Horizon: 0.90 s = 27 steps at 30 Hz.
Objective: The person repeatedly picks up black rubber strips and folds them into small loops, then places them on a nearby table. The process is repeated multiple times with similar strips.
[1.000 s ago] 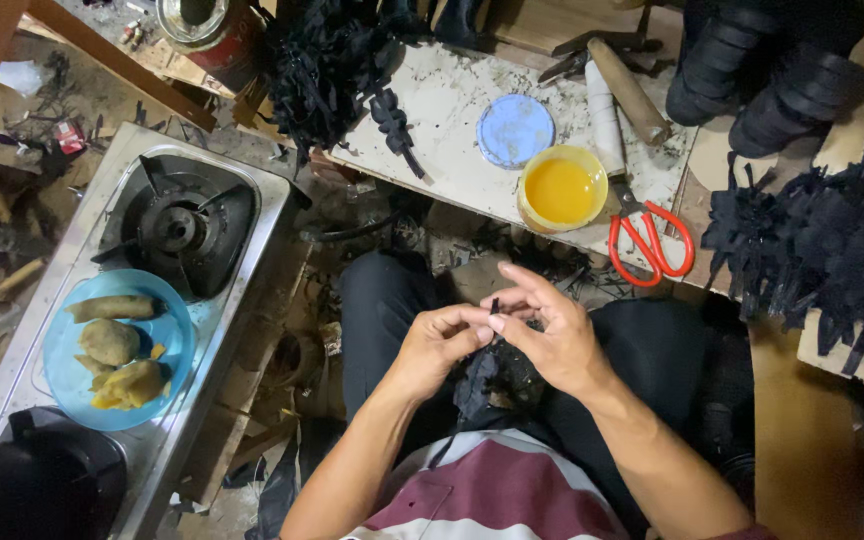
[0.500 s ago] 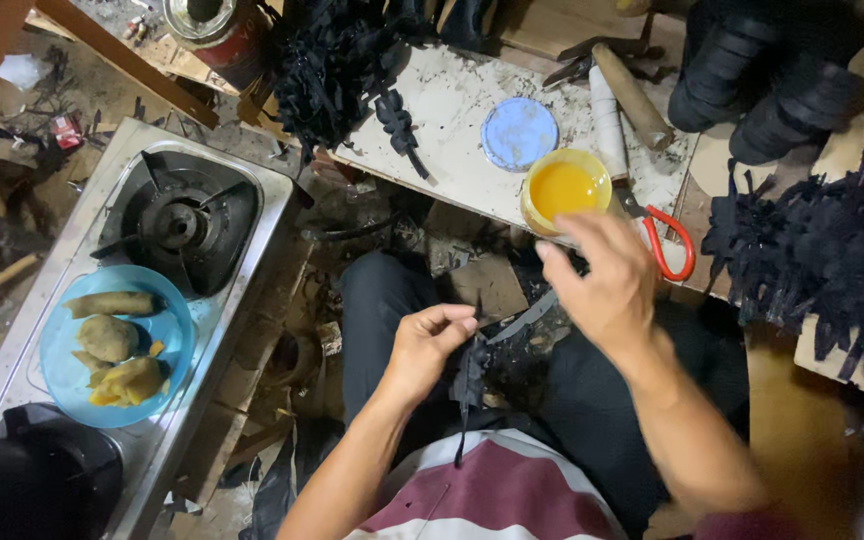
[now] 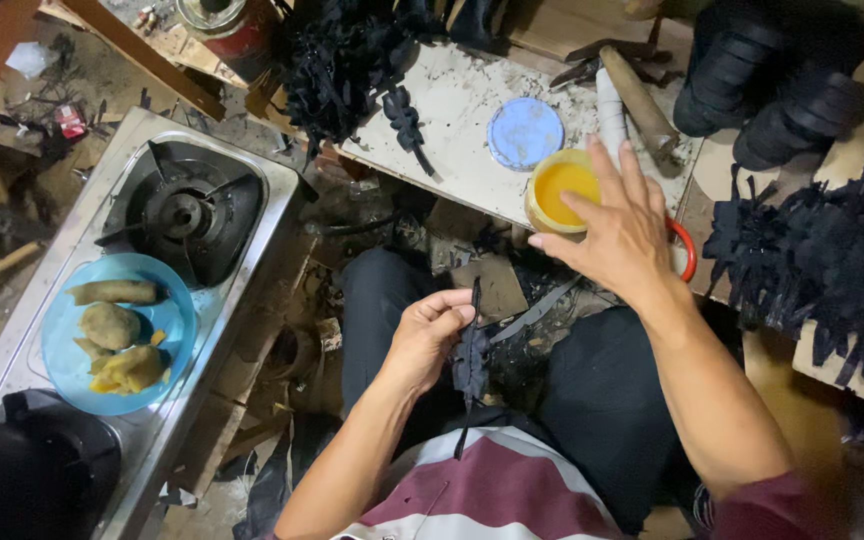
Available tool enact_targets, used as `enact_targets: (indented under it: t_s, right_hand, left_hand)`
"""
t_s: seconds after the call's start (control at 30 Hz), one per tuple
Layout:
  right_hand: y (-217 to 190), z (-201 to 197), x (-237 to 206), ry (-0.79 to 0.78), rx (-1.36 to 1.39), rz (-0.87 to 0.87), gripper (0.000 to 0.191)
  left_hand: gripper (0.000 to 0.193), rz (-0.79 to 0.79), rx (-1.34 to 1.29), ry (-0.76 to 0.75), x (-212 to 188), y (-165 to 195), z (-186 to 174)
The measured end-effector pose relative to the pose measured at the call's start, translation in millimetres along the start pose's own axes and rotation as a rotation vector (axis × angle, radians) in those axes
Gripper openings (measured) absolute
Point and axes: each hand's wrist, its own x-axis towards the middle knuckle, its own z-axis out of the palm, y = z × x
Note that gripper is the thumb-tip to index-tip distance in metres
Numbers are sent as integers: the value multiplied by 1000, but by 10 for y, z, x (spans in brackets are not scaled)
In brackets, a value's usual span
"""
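Left hand (image 3: 430, 335) pinches a black cut strip piece (image 3: 470, 352) over the lap. Right hand (image 3: 620, 228), fingers spread and empty, hovers at the yellow glue tub (image 3: 559, 190) on the table (image 3: 452, 110), its blue lid (image 3: 523, 133) off. Glue apparently not yet on the piece; black pieces (image 3: 812, 260) piled at right.

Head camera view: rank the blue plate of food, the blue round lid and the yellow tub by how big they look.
1. Blue plate, clearly largest.
2. Blue lid and yellow tub look about alike; the right hand partly covers the tub, so no ranking.
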Motion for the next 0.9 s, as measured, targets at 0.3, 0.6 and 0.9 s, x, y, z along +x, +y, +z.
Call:
enact_targets:
  t_s: [0.3, 0.6, 0.9]
  right_hand:
    - [-107, -88, -257, 125, 359, -15, 16]
    - [-609, 17, -601, 106, 345, -308, 46]
    - [-507, 15, -657, 186, 210, -395, 52]
  left_hand:
    - [27, 24, -8, -35, 10, 2, 68]
    - [26, 8, -69, -112, 26, -55, 196]
    - [30, 3, -38, -61, -4, -97, 243]
